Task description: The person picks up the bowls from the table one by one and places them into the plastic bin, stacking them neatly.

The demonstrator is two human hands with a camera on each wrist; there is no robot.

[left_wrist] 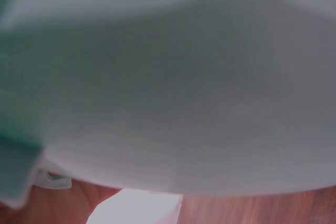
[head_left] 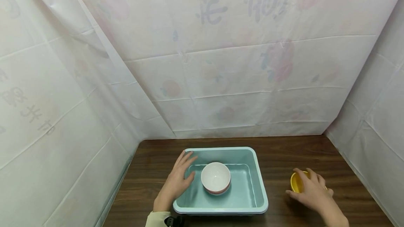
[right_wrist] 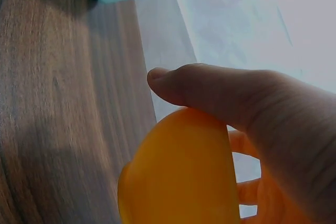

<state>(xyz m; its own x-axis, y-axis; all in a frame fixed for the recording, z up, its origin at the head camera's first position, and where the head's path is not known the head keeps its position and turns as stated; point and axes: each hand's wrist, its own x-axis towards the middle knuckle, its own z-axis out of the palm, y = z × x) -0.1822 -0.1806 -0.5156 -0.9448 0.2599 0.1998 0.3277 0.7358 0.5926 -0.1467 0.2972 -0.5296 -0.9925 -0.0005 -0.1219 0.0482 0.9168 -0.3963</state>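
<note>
Worked on a dark wooden table [head_left: 284,153], closed in on three sides by white printed sheets [head_left: 221,80] hanging down to the surface. Set near the front edge a pale green plastic tub [head_left: 262,192], with a white bowl [head_left: 215,176] standing upright inside it, closer to the left wall than to the right; seemed to sit on a second, pinkish bowl [head_left: 216,192], though only a thin rim of that showed.

Laid the left hand [head_left: 178,179] over the left rim of the tub, fingers straight and spread, fingertips reaching down the inner wall just beside the white bowl without touching it. Probably rested there to keep the tub steady. Showed only a blurred pale surface from the left wrist, too close to tell more.

Gripped a yellow bowl [head_left: 296,182] with the right hand [head_left: 310,193], well apart from the tub, on the table to its right. Curled the thumb [right_wrist: 210,90] over the rim and the fingers round the far side, so held firmly from above, tilted on its side. Could not tell whether it touched the wood.

Left bare tub floor to the right of the white bowl, and open table between the tub's right rim and the yellow bowl. Left less room beyond, toward the sheet on the right.
</note>
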